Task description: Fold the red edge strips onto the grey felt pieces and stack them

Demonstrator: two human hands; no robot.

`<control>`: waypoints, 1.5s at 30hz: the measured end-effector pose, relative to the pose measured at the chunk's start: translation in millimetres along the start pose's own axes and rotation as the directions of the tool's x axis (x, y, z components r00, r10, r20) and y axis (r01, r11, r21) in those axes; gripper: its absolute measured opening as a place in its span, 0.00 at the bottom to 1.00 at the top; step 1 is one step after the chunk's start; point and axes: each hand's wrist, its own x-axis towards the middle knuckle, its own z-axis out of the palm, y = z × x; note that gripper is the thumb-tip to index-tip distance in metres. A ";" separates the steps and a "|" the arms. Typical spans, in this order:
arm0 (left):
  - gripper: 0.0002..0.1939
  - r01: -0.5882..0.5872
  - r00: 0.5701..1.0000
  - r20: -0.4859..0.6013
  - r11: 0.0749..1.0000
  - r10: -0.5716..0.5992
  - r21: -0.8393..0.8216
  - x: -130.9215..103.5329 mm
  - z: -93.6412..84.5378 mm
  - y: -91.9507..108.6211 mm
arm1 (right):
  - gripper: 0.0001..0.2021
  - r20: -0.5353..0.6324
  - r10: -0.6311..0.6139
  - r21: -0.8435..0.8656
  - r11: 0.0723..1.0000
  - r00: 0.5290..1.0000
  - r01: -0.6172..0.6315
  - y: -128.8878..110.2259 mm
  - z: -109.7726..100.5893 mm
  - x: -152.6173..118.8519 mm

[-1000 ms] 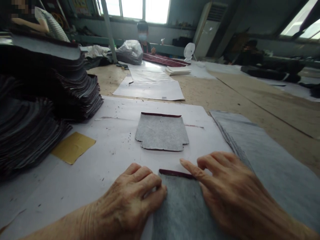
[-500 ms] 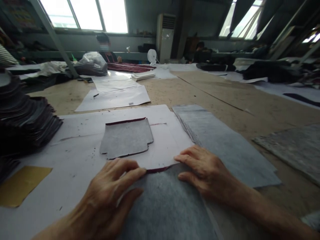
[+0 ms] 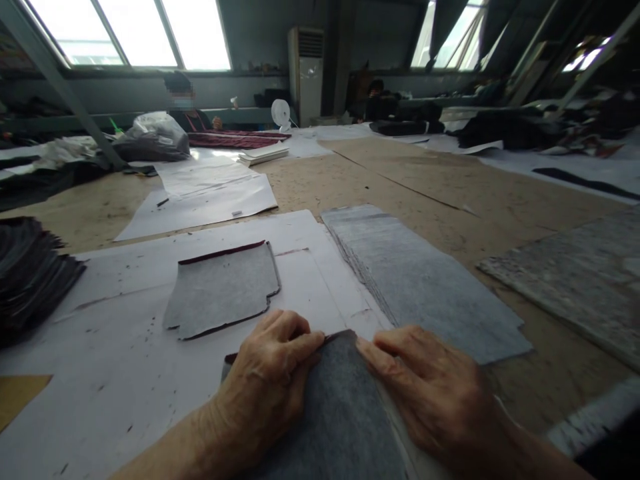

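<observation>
A grey fabric piece lies in front of me, its far edge showing a thin dark red strip. My left hand is closed on that far edge, thumb and fingers pressed together. At the same piece's far right corner, my right hand has its fingers closed and fingertips touching the fabric; its thumb is hidden. Beyond my left hand, a smaller grey piece with a folded dark red top edge rests flat on white paper. To the right lies a layered stack of grey pieces.
Dark stacked fabric stands at the left, above a brown card. A grey textured sheet lies at the right. Farther off are white papers, a bagged bundle, a small fan and a seated person.
My left hand has moved right along the fabric's far edge, and its thumb has closed in. My right hand is now at the corner. The view has shifted to the right.
</observation>
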 end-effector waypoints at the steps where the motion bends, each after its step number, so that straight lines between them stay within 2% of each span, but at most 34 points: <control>1: 0.14 -0.021 1.000 0.011 1.000 0.021 0.003 0.8 -0.3 0.2 | 0.13 0.028 -0.014 -0.010 1.000 0.999 0.014 -0.5 -0.3 -1.3; 5: 0.16 -0.061 0.994 0.091 0.998 0.061 -0.008 3.9 -1.7 2.1 | 0.15 0.097 -0.011 -0.027 1.000 0.995 0.014 -1.0 2.4 -1.2; 8: 0.19 -0.042 0.986 0.159 0.998 0.048 -0.040 6.9 -2.0 3.6 | 0.15 0.105 0.008 -0.008 1.000 0.994 -0.007 -0.1 4.6 -0.3; 10: 0.21 -0.066 0.980 0.180 0.995 0.079 -0.074 9.6 -0.8 4.2 | 0.15 0.104 0.017 -0.010 1.000 0.994 -0.016 0.3 5.0 -0.8; 13: 0.23 -0.108 0.971 0.199 0.986 0.131 -0.126 13.4 2.2 4.6 | 0.15 0.118 0.031 -0.002 1.000 0.993 -0.031 0.2 5.0 -2.5; 16: 0.24 -0.108 0.969 0.208 0.985 0.135 -0.136 14.1 5.2 4.4 | 0.16 0.130 0.043 0.013 0.999 0.991 -0.045 -0.1 5.4 -3.8; 22: 0.25 -0.148 0.957 0.238 0.986 0.163 -0.078 10.7 7.4 4.5 | 0.15 0.096 0.053 0.035 0.998 0.994 -0.056 0.8 6.2 -4.5; 27: 0.24 -0.173 0.953 0.246 0.984 0.178 -0.041 11.1 6.7 7.6 | 0.13 0.070 0.126 0.160 0.978 0.990 -0.136 2.6 4.3 -5.5; 30: 0.23 -0.173 0.950 0.261 0.985 0.172 -0.018 11.0 6.4 9.7 | 0.12 0.036 0.166 0.143 0.975 0.986 -0.169 3.1 3.4 -6.1; 34: 0.22 -0.179 0.946 0.274 0.984 0.175 -0.009 11.5 7.7 10.1 | 0.16 0.049 0.099 0.080 0.991 0.994 -0.103 1.4 3.5 -4.7; 39: 0.20 -0.152 0.948 0.273 0.987 0.162 -0.058 11.2 6.2 7.8 | 0.16 0.162 0.007 -0.024 1.000 0.987 -0.004 -2.2 5.4 -3.1; 42: 0.23 -0.173 0.956 0.227 0.982 0.185 -0.073 3.3 0.1 2.9 | 0.17 0.193 0.011 -0.046 0.999 0.981 -0.002 -2.0 6.4 -4.4; 45: 0.27 -0.187 0.968 0.166 0.982 0.187 -0.015 -7.7 -7.4 -4.2 | 0.17 0.181 -0.006 -0.063 0.998 0.983 0.018 -1.9 6.0 -4.2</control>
